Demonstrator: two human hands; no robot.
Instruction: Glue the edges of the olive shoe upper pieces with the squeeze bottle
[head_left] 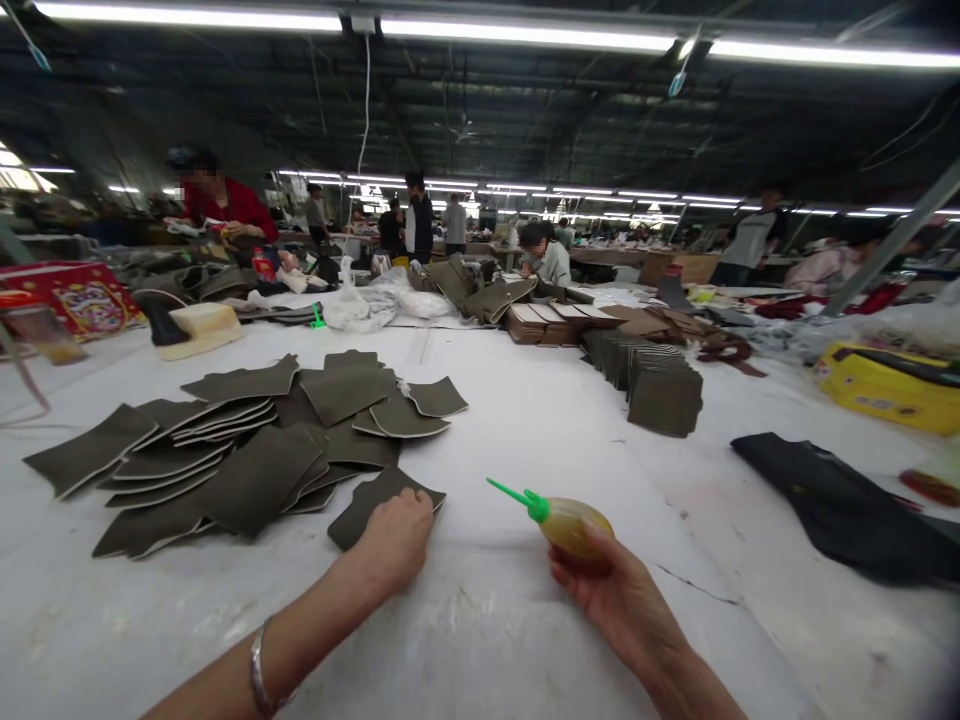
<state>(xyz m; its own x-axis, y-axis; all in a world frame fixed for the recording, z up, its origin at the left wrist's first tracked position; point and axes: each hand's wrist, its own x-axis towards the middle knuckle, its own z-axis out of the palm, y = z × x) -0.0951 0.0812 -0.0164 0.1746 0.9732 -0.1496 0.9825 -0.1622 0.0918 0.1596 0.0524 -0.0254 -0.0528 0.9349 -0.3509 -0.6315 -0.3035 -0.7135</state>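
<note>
In my right hand (611, 590) is a glue bottle (574, 527) with a yellowish body and a thin green nozzle pointing left. My left hand (397, 535) has its fingers closed at the edge of a dark olive leather piece (358, 513) lying on the white table (480, 630). Its fingertips are partly hidden behind the knuckles. Left of and beyond that hand spreads a loose pile of similar olive leather pieces (255, 475) with pale edges. The nozzle tip is apart from the leather.
A fanned row of olive pieces (664, 395) stands at the right, near brown stacks (551, 325). Dark fabric (840, 500) and a yellow pouch (885, 387) lie far right. Plastic bags (367, 300) and a cream-coloured block (202, 328) sit farther back. Several people work beyond.
</note>
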